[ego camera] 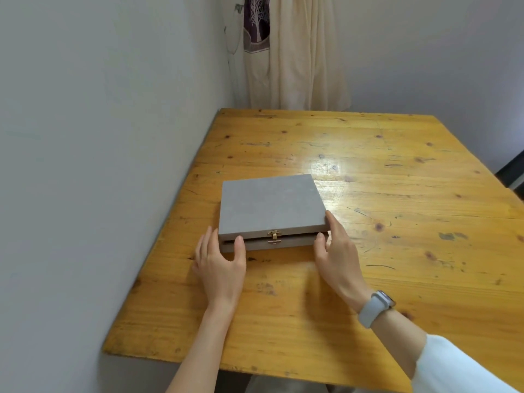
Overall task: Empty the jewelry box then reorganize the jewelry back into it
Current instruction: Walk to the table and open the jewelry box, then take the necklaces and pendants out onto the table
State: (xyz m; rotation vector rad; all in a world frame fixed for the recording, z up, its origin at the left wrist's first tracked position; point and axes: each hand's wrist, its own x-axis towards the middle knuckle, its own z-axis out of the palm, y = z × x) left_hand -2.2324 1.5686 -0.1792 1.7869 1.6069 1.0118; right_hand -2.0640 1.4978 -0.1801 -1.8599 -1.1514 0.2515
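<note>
- Two bare forearms reach in from the near edge; a white sleeve (453,370) covers the right one above a smooth pale grey watch (375,307) on the wrist.
- Left hand (219,268) lies at the near left corner of the box (269,205), fingers loosely spread; its thumb presses the front face at the seam while the other fingers sit at the corner beside the left wall.
- Right hand (336,251) takes the near right corner between thumb and fingers: the thumb touches the front edge just under the lid, the fingers run up along the right side.
- One box, flat and square, covered in matte grey suede-like cloth. Its lid stands slightly ajar, a thin dark gap showing along the front.
- One small gold clasp (274,235) sits in the middle of the front face, hanging loose across the gap.
- Box rests on the left half of the table (397,251), near the wall (99,137).
- Table is glossy yellow pine planks with dark knots, scratches and stains.
- Cream cloth (297,58) hangs in soft folds behind the far edge.
</note>
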